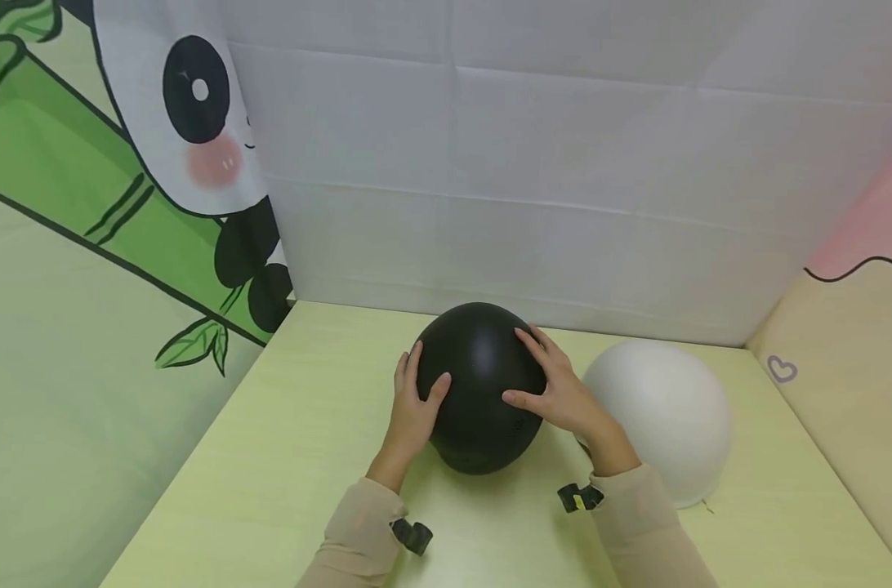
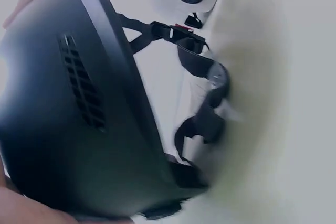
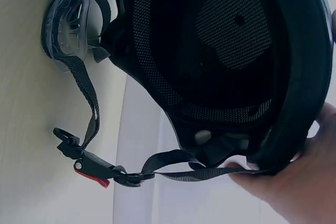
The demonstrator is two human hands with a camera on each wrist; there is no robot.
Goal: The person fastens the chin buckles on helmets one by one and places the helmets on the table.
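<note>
Both of my hands hold a black helmet [image 1: 479,384] over the table, one on each side. My left hand [image 1: 411,415] grips its left side, and my right hand [image 1: 564,394] grips its right side with thumb and fingers spread over the shell. In the left wrist view the shell [image 2: 58,114] shows a grid-like vent. The right wrist view looks into the padded inside [image 3: 231,30], so the helmet is tilted. A black chin strap [image 3: 178,166] with a buckle that has a red tab [image 3: 92,174] hangs from it. Whether the helmet touches the table is unclear.
A white helmet [image 1: 666,416] rests dome up on the pale table [image 1: 306,425], right beside my right forearm. A white backdrop [image 1: 527,163] rises behind the table. Printed cloth walls [image 1: 64,351] stand on the left and right.
</note>
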